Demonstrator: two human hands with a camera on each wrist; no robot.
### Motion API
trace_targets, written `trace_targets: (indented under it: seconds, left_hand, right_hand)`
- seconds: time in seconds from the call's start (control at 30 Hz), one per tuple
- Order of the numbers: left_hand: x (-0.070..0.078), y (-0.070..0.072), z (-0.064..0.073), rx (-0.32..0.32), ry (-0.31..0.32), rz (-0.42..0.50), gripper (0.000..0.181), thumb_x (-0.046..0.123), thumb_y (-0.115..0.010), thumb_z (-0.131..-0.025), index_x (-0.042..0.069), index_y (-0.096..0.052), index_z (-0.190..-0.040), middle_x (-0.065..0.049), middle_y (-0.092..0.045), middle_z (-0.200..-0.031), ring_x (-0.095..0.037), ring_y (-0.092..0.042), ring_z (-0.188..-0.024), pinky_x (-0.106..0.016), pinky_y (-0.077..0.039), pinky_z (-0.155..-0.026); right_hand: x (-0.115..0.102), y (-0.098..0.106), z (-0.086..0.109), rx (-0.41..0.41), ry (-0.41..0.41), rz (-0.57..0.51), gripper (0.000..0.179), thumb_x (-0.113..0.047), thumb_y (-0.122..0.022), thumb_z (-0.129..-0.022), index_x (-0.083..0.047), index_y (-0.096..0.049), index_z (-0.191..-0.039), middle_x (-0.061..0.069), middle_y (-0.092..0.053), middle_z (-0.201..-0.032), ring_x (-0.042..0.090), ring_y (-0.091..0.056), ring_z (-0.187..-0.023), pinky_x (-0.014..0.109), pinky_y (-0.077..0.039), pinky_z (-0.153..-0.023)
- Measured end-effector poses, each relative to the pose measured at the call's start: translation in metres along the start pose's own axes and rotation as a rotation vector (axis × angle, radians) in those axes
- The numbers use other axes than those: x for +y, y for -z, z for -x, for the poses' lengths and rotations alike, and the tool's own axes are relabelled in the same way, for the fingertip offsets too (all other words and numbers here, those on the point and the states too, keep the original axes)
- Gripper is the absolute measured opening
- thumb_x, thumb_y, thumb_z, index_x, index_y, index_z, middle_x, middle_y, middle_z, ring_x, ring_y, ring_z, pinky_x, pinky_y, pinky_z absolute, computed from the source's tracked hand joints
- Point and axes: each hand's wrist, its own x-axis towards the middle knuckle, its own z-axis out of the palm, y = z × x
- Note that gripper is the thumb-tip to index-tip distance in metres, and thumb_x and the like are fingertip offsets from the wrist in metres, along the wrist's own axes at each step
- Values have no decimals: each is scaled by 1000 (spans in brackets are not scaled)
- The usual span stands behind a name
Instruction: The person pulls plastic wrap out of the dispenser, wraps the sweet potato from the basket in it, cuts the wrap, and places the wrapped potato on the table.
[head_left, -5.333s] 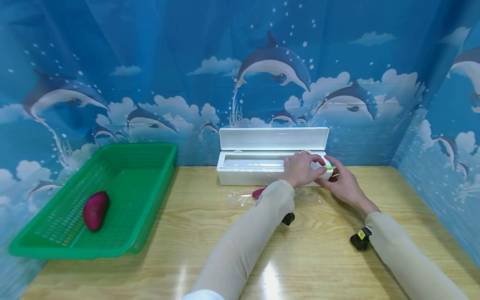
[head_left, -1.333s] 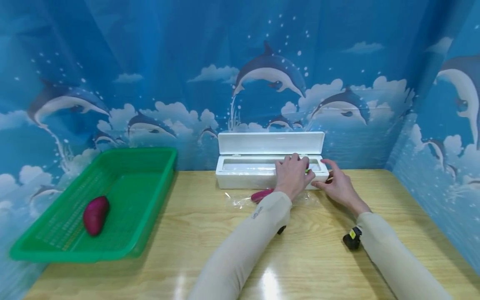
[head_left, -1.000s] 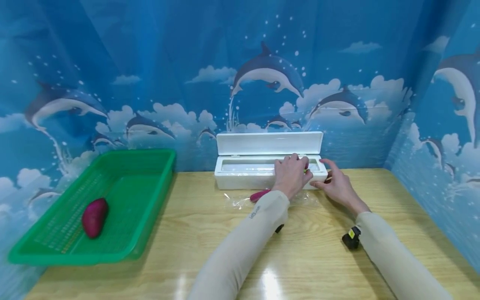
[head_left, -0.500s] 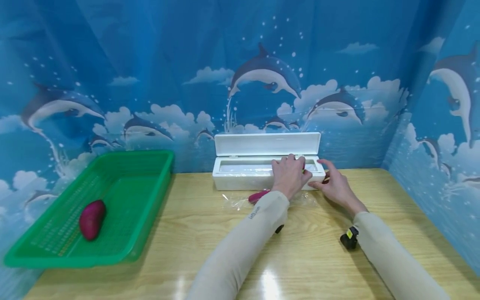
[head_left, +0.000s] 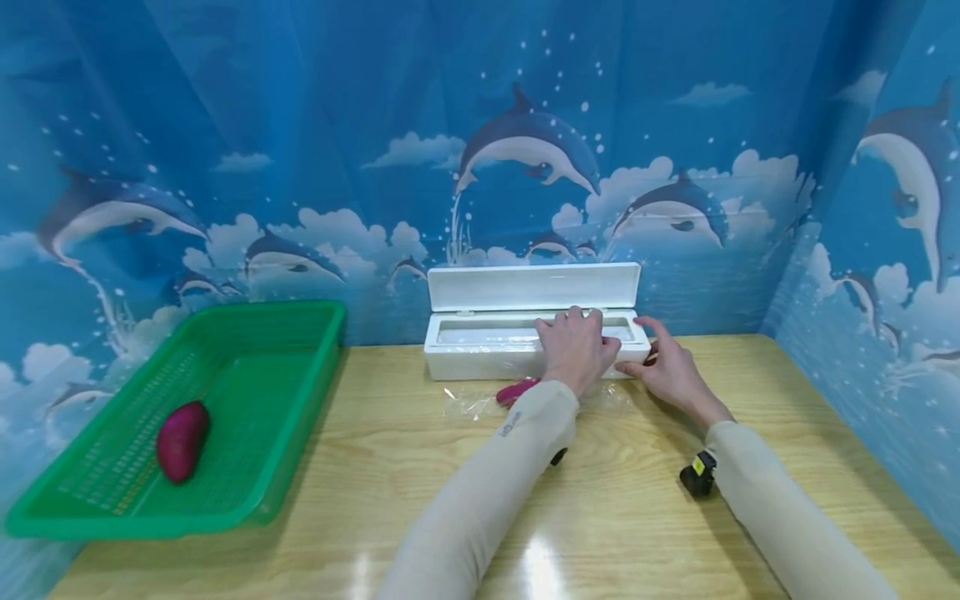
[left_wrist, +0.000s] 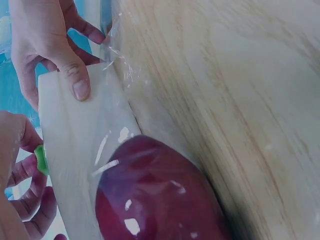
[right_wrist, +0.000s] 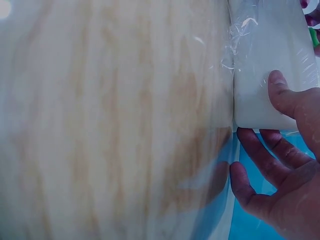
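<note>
A white plastic wrap dispenser box (head_left: 483, 363) stands by the back wall with its lid (head_left: 532, 287) raised. My left hand (head_left: 577, 350) is over the box's right half, its fingers and thumb pinching a small green slide cutter (left_wrist: 41, 160) at the box's edge. My right hand (head_left: 671, 371) grips the box's right end, thumb on the front face and fingers round the end. Clear plastic film (head_left: 468, 402) comes over the box's front onto the table. A purple sweet potato (left_wrist: 155, 190) lies under the film, partly hidden by my left arm in the head view.
At the left stands a green plastic basket (head_left: 303, 417) holding another purple sweet potato (head_left: 182, 442). A blue dolphin-print curtain (head_left: 337, 125) hangs behind and at the right of the wooden table (head_left: 630, 533).
My left hand has slid left along the box with the green cutter, away from my right hand. The right hand keeps its place at the box's end. The head view shifted slightly.
</note>
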Motion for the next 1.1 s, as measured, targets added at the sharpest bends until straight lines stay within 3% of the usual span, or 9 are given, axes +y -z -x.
trace_targets:
  seconds: [0.5, 0.87, 1.1]
  left_hand:
    - [-14, 3, 6, -12, 6, -15, 25, 51, -58, -97, 30, -66, -107, 5, -69, -110, -18, -64, -99, -49, -49, -95]
    - [-55, 11, 21, -7, 73, 104, 19, 47, -65, -96, 28, -65, -100, 5, -66, -103, -16, -60, -94, -43, -46, -92]
    - [-68, 16, 25, -16, 86, 122, 19, 46, -68, -95, 27, -67, -100, 4, -66, -103, -17, -59, -93, -44, -46, -92]
  right_hand:
    - [-1, -1, -1, 2, -6, -8, 85, -24, -76, -94, -7, -24, -159, 33, -65, -115, 39, -68, -98, 44, -56, -78]
    - [3, 2, 0, -11, -5, 1, 88, -29, -75, -95, -6, -21, -160, 35, -63, -119, 42, -67, -101, 50, -57, -81]
    - [0, 0, 0, -12, 11, -5, 87, -29, -75, -95, -5, -22, -160, 35, -63, -118, 43, -67, -101, 51, -57, -81]
